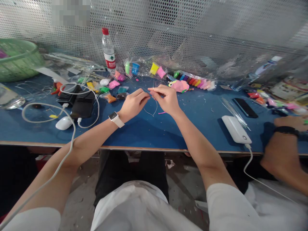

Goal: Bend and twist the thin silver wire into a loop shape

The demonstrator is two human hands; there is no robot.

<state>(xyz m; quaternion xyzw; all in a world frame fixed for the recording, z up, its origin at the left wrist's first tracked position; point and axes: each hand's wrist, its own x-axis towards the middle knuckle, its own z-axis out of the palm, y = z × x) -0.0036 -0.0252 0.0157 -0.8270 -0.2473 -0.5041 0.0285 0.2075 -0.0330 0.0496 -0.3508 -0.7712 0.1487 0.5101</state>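
My left hand (135, 102), wearing a watch, is closed in a pinch above the blue table; what its fingertips hold is too small to make out. Close beside it, my right hand (166, 98) is pinched on a thin pale strand, its fingertips almost meeting those of the left. The strand (154, 113) bends in a loop beneath the fingers. A small pink stick (162, 113) lies just under my right hand. Behind that hand rests a pink clay figure (179, 85) with yellow and green parts.
Clay packets (113, 84), a water bottle (109, 53) and a row of coloured clay (194, 81) line the back. Cabled black devices (83, 104) sit left, near a green basket (21, 61). Rightward are a white power bank (236, 129), a phone (245, 107) and another person's arm (282, 150).
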